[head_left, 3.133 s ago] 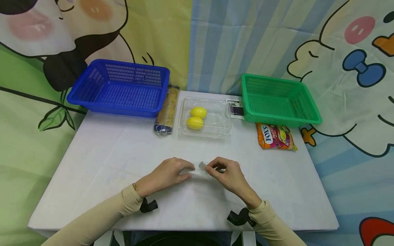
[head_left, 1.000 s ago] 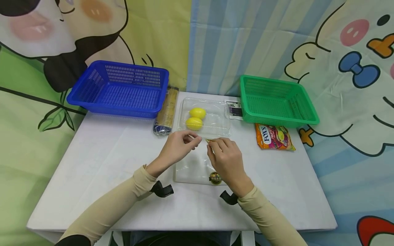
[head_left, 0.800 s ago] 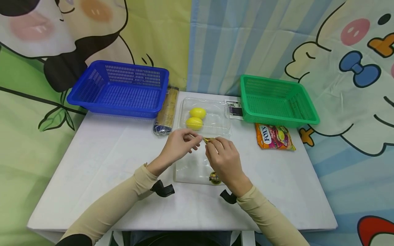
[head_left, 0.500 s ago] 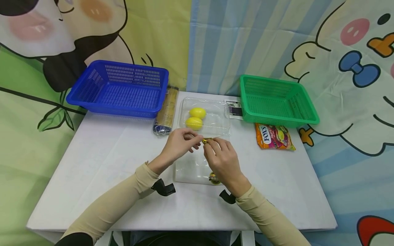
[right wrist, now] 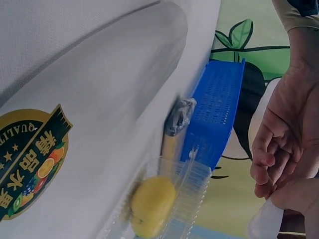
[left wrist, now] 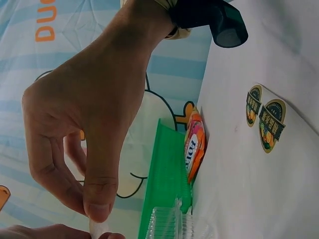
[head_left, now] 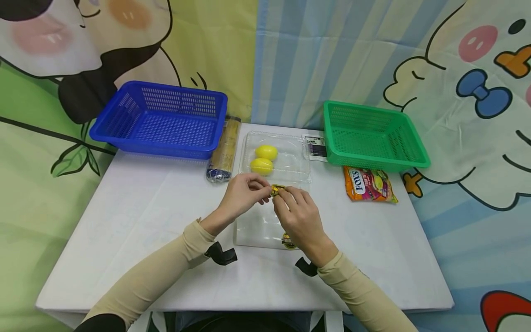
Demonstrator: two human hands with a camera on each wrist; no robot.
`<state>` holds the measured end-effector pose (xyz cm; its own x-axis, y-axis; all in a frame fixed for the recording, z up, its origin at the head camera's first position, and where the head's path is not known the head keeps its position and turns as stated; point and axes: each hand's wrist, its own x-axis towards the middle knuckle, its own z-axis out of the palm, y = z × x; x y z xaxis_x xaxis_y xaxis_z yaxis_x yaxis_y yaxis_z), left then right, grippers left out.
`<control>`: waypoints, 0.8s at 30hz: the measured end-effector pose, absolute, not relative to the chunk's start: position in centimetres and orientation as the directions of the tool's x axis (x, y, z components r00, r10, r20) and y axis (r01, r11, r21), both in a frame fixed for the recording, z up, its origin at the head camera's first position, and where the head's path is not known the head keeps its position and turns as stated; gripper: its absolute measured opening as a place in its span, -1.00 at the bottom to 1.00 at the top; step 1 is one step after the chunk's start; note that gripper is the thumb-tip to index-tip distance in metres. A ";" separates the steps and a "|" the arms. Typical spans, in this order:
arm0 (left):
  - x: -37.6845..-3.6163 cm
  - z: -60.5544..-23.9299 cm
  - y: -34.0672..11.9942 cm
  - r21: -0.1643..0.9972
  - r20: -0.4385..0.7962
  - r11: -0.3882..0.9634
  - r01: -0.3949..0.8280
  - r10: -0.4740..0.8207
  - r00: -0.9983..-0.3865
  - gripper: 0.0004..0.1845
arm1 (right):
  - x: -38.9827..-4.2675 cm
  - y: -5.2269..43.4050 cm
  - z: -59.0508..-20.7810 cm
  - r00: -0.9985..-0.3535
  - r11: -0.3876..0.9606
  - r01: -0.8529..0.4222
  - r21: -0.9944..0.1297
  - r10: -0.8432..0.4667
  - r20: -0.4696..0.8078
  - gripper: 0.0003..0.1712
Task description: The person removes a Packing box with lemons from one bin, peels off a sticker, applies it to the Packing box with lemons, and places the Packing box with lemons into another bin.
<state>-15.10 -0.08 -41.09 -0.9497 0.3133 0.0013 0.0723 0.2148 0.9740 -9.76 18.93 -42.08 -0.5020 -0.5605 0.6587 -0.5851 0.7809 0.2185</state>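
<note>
Head view: the left hand (head_left: 244, 193) and right hand (head_left: 300, 216) are both pinching one small gold-and-black sticker (head_left: 275, 190), mid-frame. Just below sits one flat clear plastic packet (head_left: 257, 230) with a round badge (head_left: 288, 241). Upper centre: one clear box (head_left: 292, 159), two lemons (head_left: 262, 167) inside. One blue basket (head_left: 166, 124) upper left, one green basket (head_left: 375, 136) upper right, one orange bag (head_left: 369, 185) reading "FOX'S FRUITS" under that.

Left wrist: orange letters "DUC" (left wrist: 45, 34) upper left. Two badges show at right, though one might just be a reflection, hard to say.

Right wrist: badge at lower left reads "QUALITY" and 精品水果. Only one lemon visible, bottom centre; sticker looks pale, lower right, pinched by both hands.
</note>
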 end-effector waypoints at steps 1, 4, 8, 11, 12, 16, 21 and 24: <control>-15.1 -41.0 -0.1 0.974 0.001 0.217 0.072 0.311 -0.951 -0.92 | -9.8 18.9 -42.1 -0.498 0.779 -0.588 0.218 -0.561 0.662 -0.97; -15.0 -41.0 -0.1 0.975 0.011 0.210 0.078 0.307 -0.952 -0.92 | -9.9 18.9 -42.1 -0.494 0.776 -0.603 0.187 -0.546 0.677 -0.92; -14.9 -41.0 -0.2 0.974 0.021 0.210 0.088 0.301 -0.953 -0.93 | -10.1 19.2 -41.9 -0.541 0.765 -0.643 0.033 -0.484 0.687 -0.82; -14.9 -41.0 -0.3 0.973 0.028 0.213 0.091 0.285 -0.958 -0.93 | -10.3 19.7 -41.6 -0.608 0.735 -0.660 -0.155 -0.402 0.684 -0.78; -14.9 -41.1 -0.4 0.973 0.031 0.212 0.093 0.280 -0.960 -0.93 | -10.4 19.9 -41.5 -0.632 0.720 -0.657 -0.222 -0.366 0.683 -0.78; -14.9 -41.1 -0.6 0.972 0.043 0.211 0.102 0.265 -0.963 -0.94 | -11.0 21.0 -41.0 -0.736 0.649 -0.597 -0.472 -0.207 0.645 -0.77; -14.9 -41.2 -0.7 0.976 0.049 0.193 0.102 0.259 -0.965 -0.95 | -11.8 22.3 -40.5 -0.910 0.490 -0.360 -0.794 0.003 0.415 -0.81; -14.9 -41.3 -0.7 0.977 0.049 0.188 0.100 0.256 -0.965 -0.95 | -12.0 22.7 -40.5 -0.976 0.311 -0.174 -0.934 0.074 0.206 -0.71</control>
